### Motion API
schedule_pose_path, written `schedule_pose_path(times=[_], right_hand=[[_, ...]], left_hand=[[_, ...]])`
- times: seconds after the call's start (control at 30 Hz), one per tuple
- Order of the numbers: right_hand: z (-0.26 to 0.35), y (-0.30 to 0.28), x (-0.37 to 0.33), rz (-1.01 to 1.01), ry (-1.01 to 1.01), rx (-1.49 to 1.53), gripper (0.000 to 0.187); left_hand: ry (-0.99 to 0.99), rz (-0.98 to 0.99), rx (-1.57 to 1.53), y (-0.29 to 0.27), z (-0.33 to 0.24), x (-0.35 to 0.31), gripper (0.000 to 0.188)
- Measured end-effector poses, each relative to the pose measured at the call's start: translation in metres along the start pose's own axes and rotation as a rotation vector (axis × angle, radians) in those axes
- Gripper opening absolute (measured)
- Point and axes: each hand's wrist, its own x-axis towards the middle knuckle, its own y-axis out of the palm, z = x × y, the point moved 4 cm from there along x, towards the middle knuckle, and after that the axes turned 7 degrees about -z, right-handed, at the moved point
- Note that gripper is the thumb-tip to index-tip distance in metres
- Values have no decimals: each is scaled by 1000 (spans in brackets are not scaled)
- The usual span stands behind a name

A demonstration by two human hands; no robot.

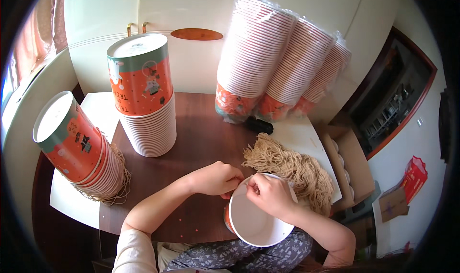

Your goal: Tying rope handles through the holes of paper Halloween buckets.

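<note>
A paper bucket (261, 227), white inside with some orange showing outside, lies tilted at the near table edge, its mouth facing me. At the left of its rim my left hand (219, 178) is closed, fingertips pinched together. My right hand (272, 194) reaches over the bucket's mouth, its fingers pinched at the upper rim. Whatever lies between the fingertips of either hand is too small or hidden to make out. Just right of the bucket lies a thick bundle of beige cords (302, 172).
Upside-down stacks of orange-and-green buckets stand at left: one tall stack (146, 96), one leaning stack (81, 143) with cords around its base. Plastic-wrapped bucket stacks (256, 48) stand back right by a black item (258, 125). A cardboard box (357, 177) sits beyond the table's (201, 124) right edge.
</note>
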Motion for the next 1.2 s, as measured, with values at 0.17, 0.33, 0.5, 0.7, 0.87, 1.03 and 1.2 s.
schedule_pose_path(times=[0.17, 0.33, 0.5, 0.7, 0.87, 1.03, 1.2], right_hand=[[0, 3, 0, -2, -13, -27, 8], [-2, 5, -1, 20, 1, -30, 8], [0, 0, 0, 36, 23, 2, 12], [-9, -15, -4, 144, 0, -130, 21], [-10, -28, 7, 205, 240, 133, 25], [-6, -15, 23, 271, 301, 307, 27], [-2, 8, 29, 202, 124, 406, 16]], left_hand=[[58, -18, 58, 2, 2, 2, 18], [48, -76, -20, 2, 3, 4, 13], [58, -127, 50, -2, 4, 3, 11], [89, -258, 11, -26, 6, 2, 15], [87, -217, -610, -29, 16, 4, 9], [178, -244, -588, -26, 7, -1, 7], [303, -267, -161, -27, -7, -6, 10]])
